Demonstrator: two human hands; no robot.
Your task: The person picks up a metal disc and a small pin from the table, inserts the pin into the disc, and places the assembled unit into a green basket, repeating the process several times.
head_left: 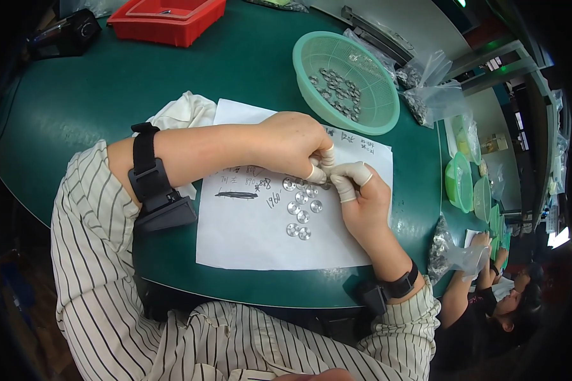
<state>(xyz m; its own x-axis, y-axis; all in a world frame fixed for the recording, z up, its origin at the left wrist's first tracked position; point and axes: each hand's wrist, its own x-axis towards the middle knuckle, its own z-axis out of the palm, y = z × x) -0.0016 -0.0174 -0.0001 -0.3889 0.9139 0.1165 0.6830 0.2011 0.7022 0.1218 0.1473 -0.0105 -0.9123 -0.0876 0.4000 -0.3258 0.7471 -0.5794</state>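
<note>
Mid-frame, left hand (pixel 292 141) and right hand (pixel 367 198) pinch narrowly, anything held hidden; round silvery metal discs (pixel 303 217) occupy white rectangular paper (pixel 248 235), probably for contrast.

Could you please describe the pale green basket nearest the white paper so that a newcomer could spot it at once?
Find the white paper on the dark green table. By its far right corner stands a round mesh basket with small metal parts inside. Unlike the red tray, it is green; unlike the other green baskets farther right, it sits beside the paper.
</note>
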